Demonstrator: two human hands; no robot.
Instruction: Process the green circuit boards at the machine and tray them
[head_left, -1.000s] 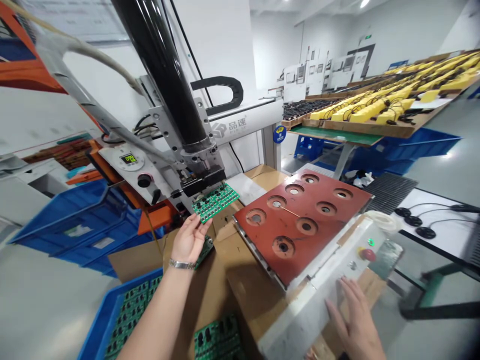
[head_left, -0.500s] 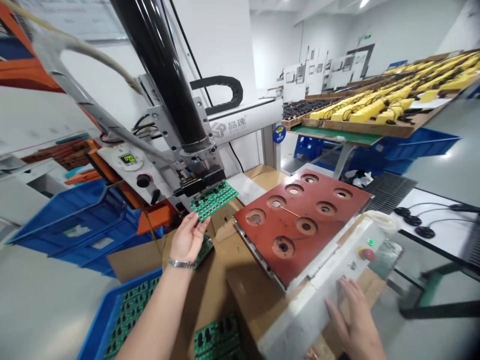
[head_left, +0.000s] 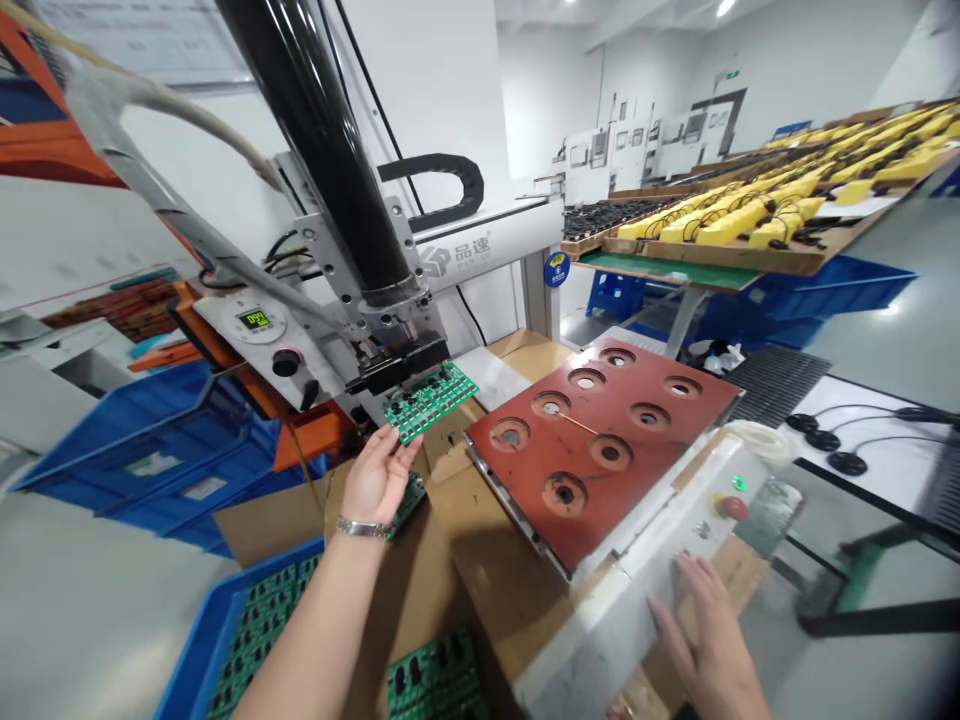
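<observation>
My left hand (head_left: 381,475) pinches the near corner of a green circuit board (head_left: 433,402) covered in small components. The board is held out flat under the black head (head_left: 401,362) of a benchtop machine, and its far edge is partly hidden by that head. On the white control panel (head_left: 637,590) at the front of the machine rests my right hand (head_left: 709,630), fingers spread and nothing in them. Beside that panel lies a red-brown fixture plate (head_left: 536,445) with several round recesses. A red knob (head_left: 731,507) and a green-lit button (head_left: 739,484) sit beyond my right fingertips.
A blue bin (head_left: 196,640) at lower left holds more circuit boards. Another board (head_left: 435,680) lies at the bottom edge on brown cardboard (head_left: 480,570). Blue crates (head_left: 150,450) stand at left. Yellow parts (head_left: 720,220) fill trays at back right; black cable ends (head_left: 847,462) lie on a side table.
The circuit board in my left hand has shifted very slightly to the right. My right hand stays on the panel, and the machine looks the same.
</observation>
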